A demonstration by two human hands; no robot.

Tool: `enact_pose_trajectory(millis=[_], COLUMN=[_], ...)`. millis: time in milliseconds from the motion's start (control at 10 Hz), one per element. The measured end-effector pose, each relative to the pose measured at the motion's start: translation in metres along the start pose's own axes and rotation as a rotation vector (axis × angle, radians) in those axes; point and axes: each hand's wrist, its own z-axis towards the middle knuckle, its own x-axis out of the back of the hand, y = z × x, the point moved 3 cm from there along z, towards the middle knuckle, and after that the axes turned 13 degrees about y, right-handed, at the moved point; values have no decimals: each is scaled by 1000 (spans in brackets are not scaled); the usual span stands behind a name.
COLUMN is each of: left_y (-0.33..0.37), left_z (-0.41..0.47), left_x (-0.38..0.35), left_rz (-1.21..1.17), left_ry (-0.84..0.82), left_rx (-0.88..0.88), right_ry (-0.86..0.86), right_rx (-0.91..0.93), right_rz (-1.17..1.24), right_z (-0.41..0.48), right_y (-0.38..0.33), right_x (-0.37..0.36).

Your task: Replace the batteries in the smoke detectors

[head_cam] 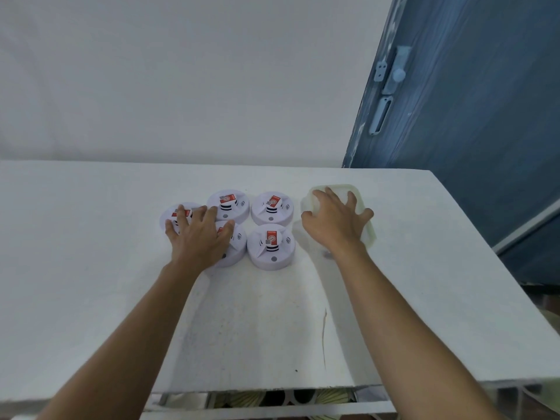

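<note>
Your left hand (197,234) lies spread, gripping nothing, on the round white plastic smoke detectors (271,247) clustered on the white table (91,237). Your right hand (336,225) rests flat on a translucent plastic box (369,236). The detectors are likely light and rigid: grasp the rims.

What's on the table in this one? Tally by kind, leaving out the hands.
Detectors: 5
Container: 1
Total: 6
</note>
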Motion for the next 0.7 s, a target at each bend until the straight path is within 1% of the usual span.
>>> enact_pose_trajectory(millis=[300,500,600,700], left_y=[3,2,2,4], left_z=[-2,-1,-2,1], left_x=[3,3,6,10], left_rz=[-1,-20,-60,-120], left_ry=[-4,-40,-23,40], left_rx=[16,25,50,60], right_ry=[36,-10,-10,83], right_rx=[-41,-44,-54,-6], right_rz=[78,104,111,158], right_z=[0,1,-1,-1], right_y=[-5,-5,-7,-12], right_x=[-1,-3,-2,5])
